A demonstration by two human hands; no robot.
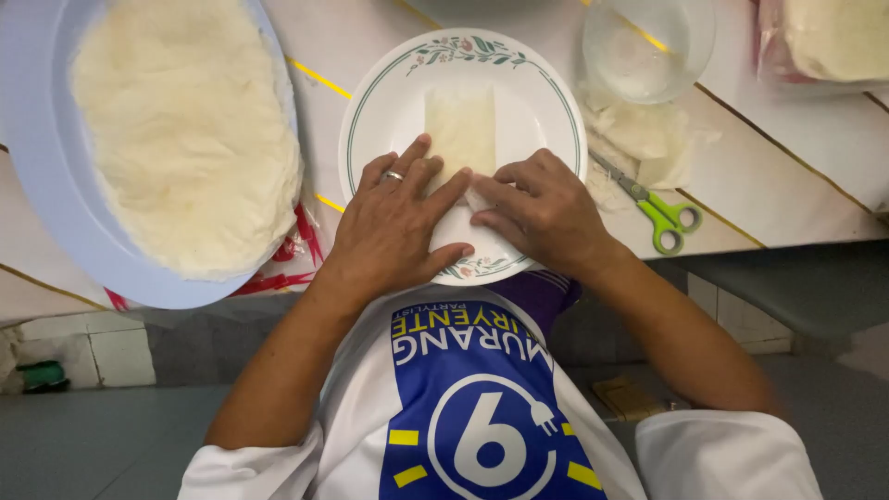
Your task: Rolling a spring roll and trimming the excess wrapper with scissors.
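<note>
**Both hands pressing a wrapper on a plate**

At the far left, a large pale blue plate (42,185) sits on the worktop (787,176), heaped with a stack of thin, off-white wrapper sheets (185,130). A bit of red and clear plastic wrapping (296,250) shows from under its right edge.

In the middle stands a round white plate (546,102) with a green rim line and a flower pattern. A pale, rectangular wrapper (460,125) lies on it, running from the middle of the plate towards the person. The left hand (398,222), with a ring on one finger, lies flat and spread, fingers pressing on the near end of the wrapper. The right hand (542,208) is just beside it, fingers curled down and fingertips pinching or pressing the same near end; neither hand is closed around anything.

To the right of the plate are torn wrapper scraps (648,139) and green-handled scissors (662,208). Behind them is a clear glass bowl (648,46), and a plastic pack of wrappers (833,37) lies at the top right corner.
</note>
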